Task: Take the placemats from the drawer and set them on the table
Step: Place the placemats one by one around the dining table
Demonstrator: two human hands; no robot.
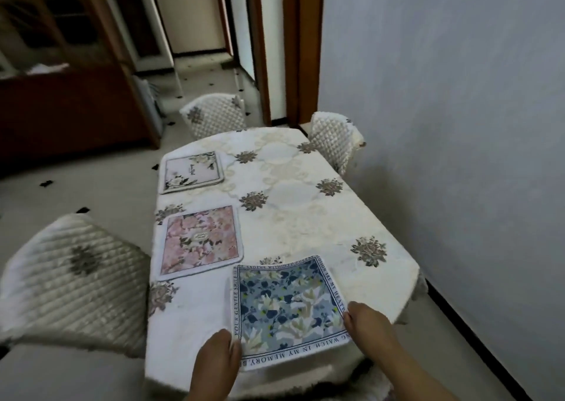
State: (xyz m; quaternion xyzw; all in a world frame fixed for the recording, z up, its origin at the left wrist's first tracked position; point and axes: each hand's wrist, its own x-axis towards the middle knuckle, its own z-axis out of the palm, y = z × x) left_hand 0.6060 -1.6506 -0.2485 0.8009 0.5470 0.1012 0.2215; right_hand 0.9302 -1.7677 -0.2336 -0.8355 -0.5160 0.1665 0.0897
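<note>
Both near corners of blue placemat [290, 310] pinched: left hand [215, 362], right hand [371, 327]. Lying near table [305, 217] edge, touching pink placemat [201, 241]; 1 cream placemat [192, 171] beyond. Risk: overlap or overhang if released askew.

Three quilted chairs [76, 278] ring the scene — wooden cabinet [61, 79] beyond, grey wall [458, 125] beside.

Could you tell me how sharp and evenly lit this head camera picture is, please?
In the head view the light is dim and flat, with no glare; the blue placemat is sharp enough that its border lettering reads, while the cabinet at upper left is dark and blurred; wide-angle distortion bends the door frame and stretches the near chair.
</note>
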